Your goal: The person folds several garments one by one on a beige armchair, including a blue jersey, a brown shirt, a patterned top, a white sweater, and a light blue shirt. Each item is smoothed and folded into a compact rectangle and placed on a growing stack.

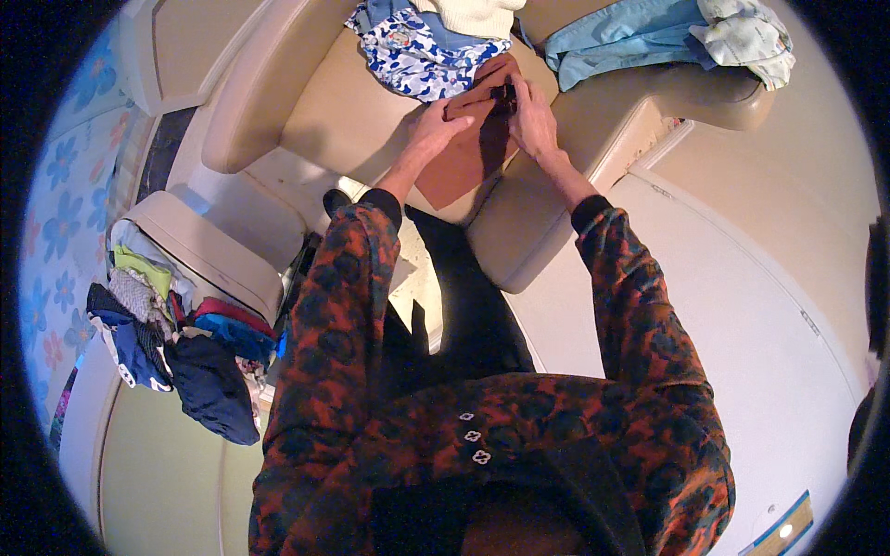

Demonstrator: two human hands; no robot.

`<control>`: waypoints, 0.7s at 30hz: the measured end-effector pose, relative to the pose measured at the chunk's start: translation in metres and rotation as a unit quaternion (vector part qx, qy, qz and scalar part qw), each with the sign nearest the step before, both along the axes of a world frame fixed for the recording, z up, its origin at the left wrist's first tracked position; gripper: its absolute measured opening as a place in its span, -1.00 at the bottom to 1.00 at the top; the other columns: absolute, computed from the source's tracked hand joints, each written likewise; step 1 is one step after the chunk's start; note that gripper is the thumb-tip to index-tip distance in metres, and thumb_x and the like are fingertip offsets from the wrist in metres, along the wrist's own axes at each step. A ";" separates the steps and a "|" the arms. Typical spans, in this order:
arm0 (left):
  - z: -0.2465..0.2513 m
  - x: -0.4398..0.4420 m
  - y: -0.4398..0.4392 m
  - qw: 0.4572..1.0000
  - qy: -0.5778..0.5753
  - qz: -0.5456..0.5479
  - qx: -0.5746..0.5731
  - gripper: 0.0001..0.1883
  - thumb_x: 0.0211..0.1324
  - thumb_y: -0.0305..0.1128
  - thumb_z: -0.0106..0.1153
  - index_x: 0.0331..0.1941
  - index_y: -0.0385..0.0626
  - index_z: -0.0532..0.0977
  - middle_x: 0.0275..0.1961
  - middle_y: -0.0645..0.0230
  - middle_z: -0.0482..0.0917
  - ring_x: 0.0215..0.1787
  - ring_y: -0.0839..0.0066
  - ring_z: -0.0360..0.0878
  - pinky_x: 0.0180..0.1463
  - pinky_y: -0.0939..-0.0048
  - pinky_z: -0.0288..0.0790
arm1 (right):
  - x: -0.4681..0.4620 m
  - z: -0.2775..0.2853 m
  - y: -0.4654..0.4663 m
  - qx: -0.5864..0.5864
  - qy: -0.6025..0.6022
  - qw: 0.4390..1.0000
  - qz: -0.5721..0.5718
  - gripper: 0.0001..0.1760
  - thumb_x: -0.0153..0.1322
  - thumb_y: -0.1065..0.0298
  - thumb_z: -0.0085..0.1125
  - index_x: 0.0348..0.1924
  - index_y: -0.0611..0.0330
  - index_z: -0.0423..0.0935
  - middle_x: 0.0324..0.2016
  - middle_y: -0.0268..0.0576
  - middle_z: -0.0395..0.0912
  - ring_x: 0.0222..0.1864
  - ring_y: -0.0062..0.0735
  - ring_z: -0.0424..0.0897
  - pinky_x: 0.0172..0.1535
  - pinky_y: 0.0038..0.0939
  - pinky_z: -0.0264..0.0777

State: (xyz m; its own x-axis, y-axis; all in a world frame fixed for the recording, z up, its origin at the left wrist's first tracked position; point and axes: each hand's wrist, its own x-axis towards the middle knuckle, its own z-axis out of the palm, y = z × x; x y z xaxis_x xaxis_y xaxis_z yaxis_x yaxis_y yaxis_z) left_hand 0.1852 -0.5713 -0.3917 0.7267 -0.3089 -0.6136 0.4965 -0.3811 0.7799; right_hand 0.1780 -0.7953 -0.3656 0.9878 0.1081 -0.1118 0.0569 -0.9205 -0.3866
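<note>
A reddish-brown garment [455, 163] with a dark part near its top lies over the beige sofa seat. My left hand [439, 131] grips its left edge, thumb on top. On its right side, by the dark part, my right hand [532, 118] holds the cloth between thumb and fingers. Just beyond my hands is a blue-and-white camouflage-patterned garment [424, 59], touching the brown cloth. Behind that lie blue denim and a cream knitted garment [480, 15]. The fingertips of both hands are partly hidden by the cloth.
Light-blue trousers [619, 42] and a pale printed cloth [744, 38] drape over the sofa's right arm. At the left, a pile of mixed clothes [212, 375] hangs by a beige padded seat part [208, 243]. A white door panel [681, 278] stands at the right.
</note>
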 end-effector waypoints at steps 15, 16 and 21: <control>0.013 -0.016 0.035 0.909 0.061 -0.386 -0.144 -0.50 0.18 -0.45 0.15 0.24 -0.17 0.53 0.18 0.18 0.66 0.18 0.33 0.60 0.27 0.32 0.41 | -0.020 0.013 -0.045 -0.136 0.287 0.944 0.091 -0.66 0.28 0.28 0.17 -0.11 0.16 0.67 -0.16 0.03 0.65 -0.04 0.05 0.63 0.03 -0.06 0.57; 0.018 -0.013 0.041 0.909 0.097 -0.375 -0.154 -0.50 0.16 -0.43 0.16 0.23 -0.17 0.54 0.18 0.18 0.67 0.18 0.33 0.59 0.27 0.33 0.40 | -0.021 0.023 -0.047 -0.132 0.339 0.929 0.069 -0.69 0.28 0.28 0.14 -0.19 0.21 0.68 -0.24 0.03 0.68 -0.10 0.01 0.67 -0.01 -0.08 0.58; 0.039 0.011 0.069 0.883 0.107 -0.269 -0.369 -0.49 0.12 -0.34 0.19 0.14 -0.37 0.57 0.13 0.21 0.68 0.17 0.42 0.57 0.30 0.40 0.35 | 0.037 0.084 -0.054 0.068 0.357 0.908 0.208 -0.69 0.33 0.21 0.18 -0.20 0.26 0.61 -0.40 0.08 0.62 -0.29 0.00 0.67 -0.17 -0.07 0.56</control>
